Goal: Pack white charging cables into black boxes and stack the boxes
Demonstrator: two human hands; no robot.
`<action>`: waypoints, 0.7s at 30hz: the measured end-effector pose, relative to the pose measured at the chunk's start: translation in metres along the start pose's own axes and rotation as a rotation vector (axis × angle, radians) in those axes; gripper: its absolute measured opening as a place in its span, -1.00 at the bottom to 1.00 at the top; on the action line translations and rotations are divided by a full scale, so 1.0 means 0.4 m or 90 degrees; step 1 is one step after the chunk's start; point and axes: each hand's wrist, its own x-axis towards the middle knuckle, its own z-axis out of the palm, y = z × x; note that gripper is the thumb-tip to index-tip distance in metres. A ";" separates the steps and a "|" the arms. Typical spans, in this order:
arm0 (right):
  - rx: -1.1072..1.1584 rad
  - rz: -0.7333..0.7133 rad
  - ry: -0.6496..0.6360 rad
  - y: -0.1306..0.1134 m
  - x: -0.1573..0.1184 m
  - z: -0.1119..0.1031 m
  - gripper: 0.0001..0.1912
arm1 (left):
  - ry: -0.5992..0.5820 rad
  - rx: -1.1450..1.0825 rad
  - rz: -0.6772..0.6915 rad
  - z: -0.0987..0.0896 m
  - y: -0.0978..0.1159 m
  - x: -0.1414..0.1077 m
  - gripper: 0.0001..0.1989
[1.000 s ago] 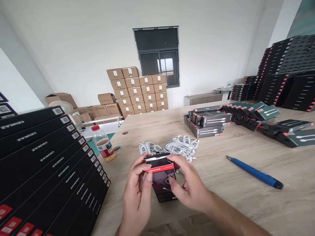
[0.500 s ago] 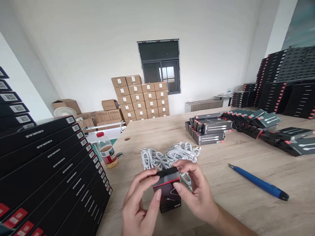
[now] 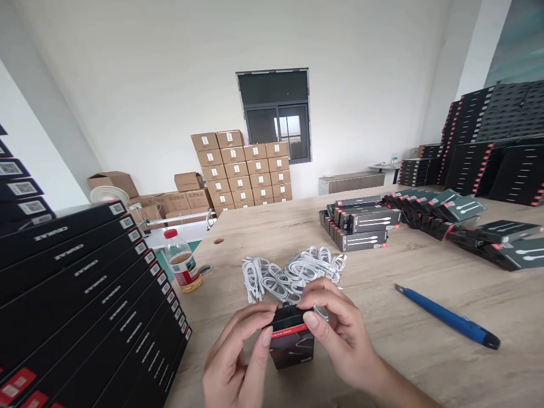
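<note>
A small black box with a red strip along its top edge stands upright on the table in front of me. My left hand grips its top left corner between thumb and fingers. On the top right corner, the thumb and fingers of my right hand are pinched. The box's dark top shows between my fingertips; whether its flap is fully down I cannot tell. Just behind the box lies a heap of bundled white cables, partly hidden by my hands.
A blue utility knife lies at right. Small black cable boxes are piled behind it, with more dark boxes beside them. At left rise stacked black cartons and a drink bottle. Brown cartons stand by the wall.
The top of the box has tipped, so its red strip with lettering now faces me more. My fingers have shifted slightly along the upper edge, and both hands stay on the box.
</note>
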 end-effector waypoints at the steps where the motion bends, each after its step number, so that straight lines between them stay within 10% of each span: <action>1: 0.005 0.003 0.000 -0.001 0.002 -0.001 -0.88 | -0.001 0.000 0.001 0.000 0.000 0.001 -0.75; 21: 0.051 0.038 -0.121 -0.017 0.026 -0.035 -0.80 | -0.069 -0.060 -0.088 -0.004 -0.008 -0.008 -0.79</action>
